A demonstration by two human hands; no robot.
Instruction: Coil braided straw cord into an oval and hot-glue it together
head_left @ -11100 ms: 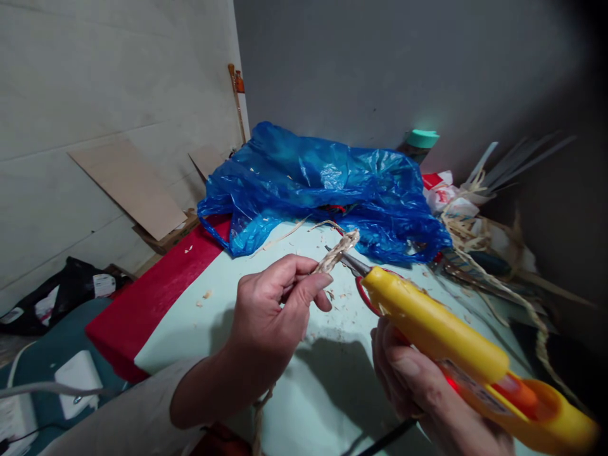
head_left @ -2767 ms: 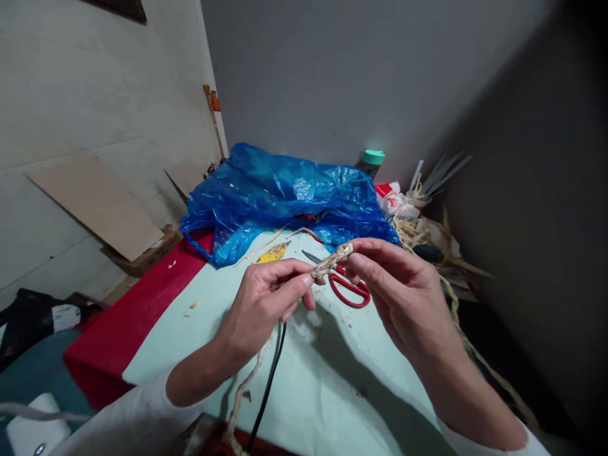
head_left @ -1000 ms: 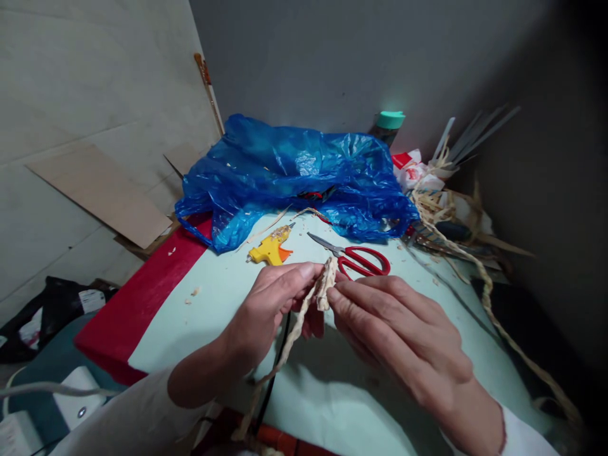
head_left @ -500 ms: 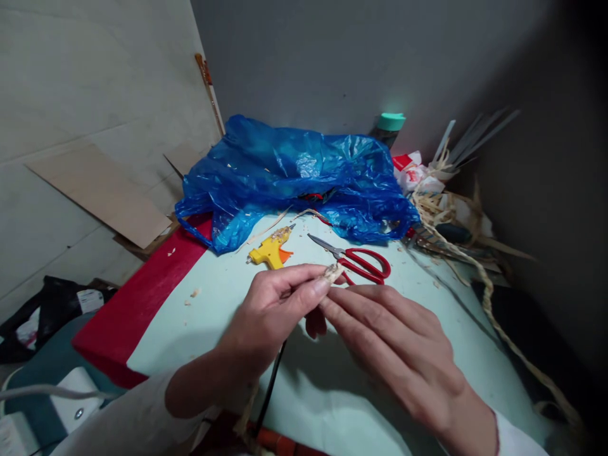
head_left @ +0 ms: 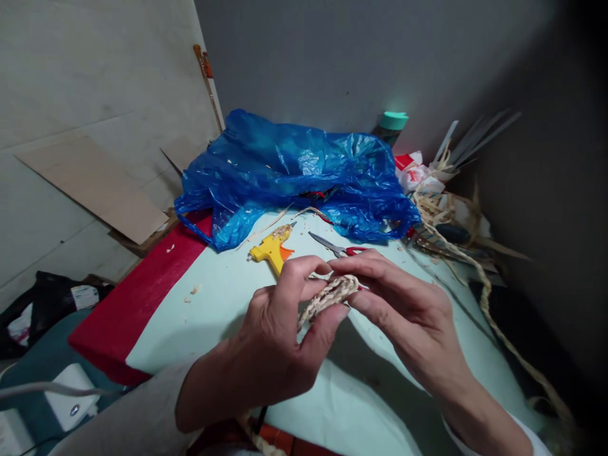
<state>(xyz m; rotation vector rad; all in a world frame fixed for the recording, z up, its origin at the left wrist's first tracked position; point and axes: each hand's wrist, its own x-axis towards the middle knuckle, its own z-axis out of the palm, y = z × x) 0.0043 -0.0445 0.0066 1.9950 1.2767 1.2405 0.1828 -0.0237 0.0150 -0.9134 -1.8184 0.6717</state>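
Observation:
Both my hands hold a braided straw cord above the pale green table. My left hand pinches the braid between thumb and fingers from below. My right hand grips its end from the right, fingers curled over it. The braid's end looks bent back into a small coil between the two hands. Its tail hangs down past my left wrist toward the table's near edge. A yellow glue gun lies on the table just beyond my left hand. Red-handled scissors lie behind my right fingers, partly hidden.
A crumpled blue plastic bag fills the back of the table. Loose straw strips and a long braid pile at the right, by a red-and-white packet and a teal-capped bottle. A red board borders the table's left side.
The glue gun left my right hand and now lies on the table. In the last second, my hands have lifted and curled the braid's end into a coil, my right fingers closing over it.

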